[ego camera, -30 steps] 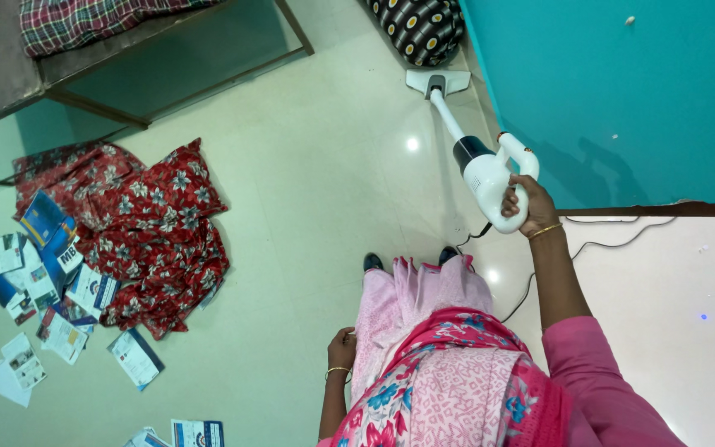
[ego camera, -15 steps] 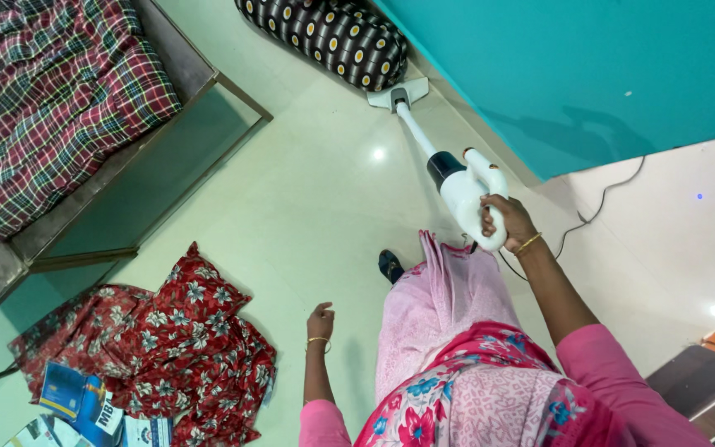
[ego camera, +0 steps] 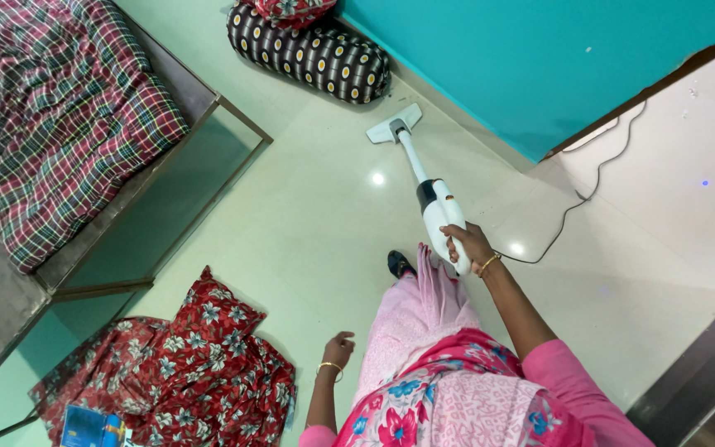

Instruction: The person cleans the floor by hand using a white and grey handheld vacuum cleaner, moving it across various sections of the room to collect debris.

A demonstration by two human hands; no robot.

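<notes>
The right hand (ego camera: 469, 245) grips the white vacuum cleaner (ego camera: 434, 209). Its head sits on the green floor (ego camera: 308, 223) near the spotted bolster (ego camera: 308, 56). The left hand (ego camera: 339, 348) hangs loose, holding nothing. The red cloth (ego camera: 184, 364) is not picked up yet. Since before, the vacuum head has pulled away from the bolster.

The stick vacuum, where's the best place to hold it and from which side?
Grip the white stick vacuum by the handle at its upper rear end, where the right hand wraps it now. Come from behind and above: the body slopes down and forward to the floor head, so the handle faces the person.
</notes>
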